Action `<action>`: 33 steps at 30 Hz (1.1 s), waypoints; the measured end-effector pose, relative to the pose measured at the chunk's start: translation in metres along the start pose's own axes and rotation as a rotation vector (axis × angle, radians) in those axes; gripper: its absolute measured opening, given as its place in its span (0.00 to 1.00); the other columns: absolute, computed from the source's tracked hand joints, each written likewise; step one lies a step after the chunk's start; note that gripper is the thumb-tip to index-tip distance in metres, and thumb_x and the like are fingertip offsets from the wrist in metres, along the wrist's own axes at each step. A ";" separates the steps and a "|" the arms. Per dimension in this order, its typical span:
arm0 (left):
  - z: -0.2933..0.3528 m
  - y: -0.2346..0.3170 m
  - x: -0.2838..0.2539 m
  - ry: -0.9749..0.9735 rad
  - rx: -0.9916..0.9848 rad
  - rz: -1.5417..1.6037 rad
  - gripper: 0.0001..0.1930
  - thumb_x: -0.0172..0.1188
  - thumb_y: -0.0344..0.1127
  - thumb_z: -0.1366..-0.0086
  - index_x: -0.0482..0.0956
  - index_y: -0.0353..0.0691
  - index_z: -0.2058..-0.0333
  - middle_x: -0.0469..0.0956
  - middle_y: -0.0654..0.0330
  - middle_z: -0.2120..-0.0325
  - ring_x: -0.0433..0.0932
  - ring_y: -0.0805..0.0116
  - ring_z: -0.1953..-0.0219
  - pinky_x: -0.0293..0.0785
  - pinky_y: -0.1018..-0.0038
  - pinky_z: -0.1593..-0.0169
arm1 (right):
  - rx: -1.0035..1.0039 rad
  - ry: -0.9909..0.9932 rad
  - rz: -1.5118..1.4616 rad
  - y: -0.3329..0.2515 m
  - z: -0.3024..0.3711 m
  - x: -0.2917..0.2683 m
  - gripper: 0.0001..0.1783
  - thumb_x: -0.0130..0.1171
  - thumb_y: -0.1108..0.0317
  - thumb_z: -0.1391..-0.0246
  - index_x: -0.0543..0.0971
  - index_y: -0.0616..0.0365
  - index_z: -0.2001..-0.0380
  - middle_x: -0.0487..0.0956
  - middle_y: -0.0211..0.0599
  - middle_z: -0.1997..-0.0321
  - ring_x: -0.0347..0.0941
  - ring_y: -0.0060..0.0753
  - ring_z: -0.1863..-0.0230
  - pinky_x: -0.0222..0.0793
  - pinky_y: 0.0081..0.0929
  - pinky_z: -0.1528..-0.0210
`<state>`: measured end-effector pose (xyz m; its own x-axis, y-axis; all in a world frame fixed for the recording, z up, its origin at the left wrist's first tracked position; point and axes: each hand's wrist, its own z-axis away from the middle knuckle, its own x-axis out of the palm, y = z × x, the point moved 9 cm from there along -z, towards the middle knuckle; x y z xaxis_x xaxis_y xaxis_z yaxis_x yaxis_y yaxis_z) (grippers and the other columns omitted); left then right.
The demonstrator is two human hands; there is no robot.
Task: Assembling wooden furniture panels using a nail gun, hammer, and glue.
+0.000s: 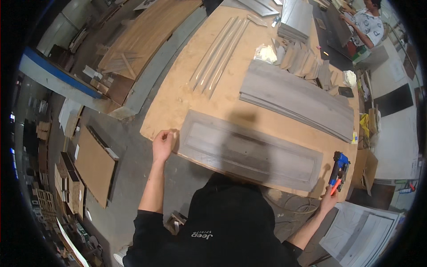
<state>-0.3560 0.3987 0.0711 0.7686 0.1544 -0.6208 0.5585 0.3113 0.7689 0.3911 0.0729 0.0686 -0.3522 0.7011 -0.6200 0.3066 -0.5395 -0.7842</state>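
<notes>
A long grey cabinet door panel with a raised frame lies along the near edge of the wooden worktable. Just off its left end is my left hand, fingers curled together; whether anything small is between them cannot be made out. At the table's right corner my right hand closes on a slim orange piece. This piece overlaps the lower end of a blue and black nail gun. Whether the hand also touches the gun is unclear. My shadow falls across the middle of the panel.
Stacked grey boards lie beyond the panel, with short wood offcuts behind. Thin strips rest at the far left. A hose loops below the near edge. Another person handles a dark board at the far right.
</notes>
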 end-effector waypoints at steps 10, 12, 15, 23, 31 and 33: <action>-0.077 0.000 0.088 -0.032 0.241 -0.387 0.21 0.69 0.42 0.43 0.80 0.34 0.55 0.78 0.43 0.57 0.76 0.45 0.50 0.72 0.57 0.45 | -0.653 0.083 0.531 -0.113 -0.052 0.114 0.16 0.60 0.70 0.42 0.81 0.60 0.50 0.83 0.48 0.56 0.81 0.45 0.55 0.74 0.34 0.50; -0.070 0.009 0.080 -0.069 0.115 -0.433 0.22 0.69 0.40 0.43 0.80 0.34 0.52 0.78 0.43 0.56 0.75 0.44 0.50 0.72 0.57 0.44 | -0.330 -0.024 0.396 -0.102 -0.055 0.120 0.15 0.59 0.70 0.41 0.81 0.60 0.51 0.82 0.49 0.55 0.79 0.46 0.52 0.74 0.35 0.48; -0.056 0.002 0.072 -0.067 0.179 -0.312 0.23 0.68 0.39 0.42 0.79 0.36 0.50 0.78 0.44 0.56 0.76 0.44 0.50 0.72 0.57 0.44 | -0.172 -0.115 0.366 -0.064 -0.028 0.133 0.21 0.63 0.66 0.46 0.80 0.61 0.49 0.80 0.53 0.49 0.75 0.53 0.46 0.69 0.43 0.43; 0.032 -0.040 0.037 0.090 0.099 -0.183 0.17 0.66 0.36 0.39 0.81 0.38 0.53 0.79 0.48 0.57 0.77 0.49 0.53 0.73 0.58 0.48 | -0.244 0.041 0.395 -0.013 -0.003 0.106 0.25 0.61 0.63 0.40 0.77 0.70 0.45 0.79 0.59 0.43 0.75 0.54 0.41 0.68 0.42 0.36; 0.074 -0.096 0.036 0.210 -0.141 0.288 0.13 0.68 0.35 0.37 0.79 0.35 0.58 0.79 0.52 0.64 0.80 0.58 0.61 0.75 0.67 0.54 | -0.276 -0.343 0.235 0.075 -0.093 0.111 0.32 0.54 0.55 0.35 0.70 0.70 0.38 0.73 0.59 0.37 0.69 0.53 0.36 0.64 0.40 0.35; 0.084 -0.106 0.041 0.195 -0.245 0.426 0.18 0.69 0.34 0.39 0.76 0.35 0.53 0.76 0.55 0.61 0.78 0.63 0.58 0.75 0.68 0.52 | -0.301 -0.441 0.348 0.061 -0.085 0.127 0.35 0.58 0.59 0.42 0.67 0.70 0.36 0.73 0.54 0.38 0.69 0.47 0.38 0.62 0.39 0.35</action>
<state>-0.3578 0.2937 -0.0228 0.8262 0.4795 -0.2957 0.1020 0.3890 0.9156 0.4399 0.1685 -0.0563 -0.4987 0.2161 -0.8394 0.6809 -0.5016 -0.5337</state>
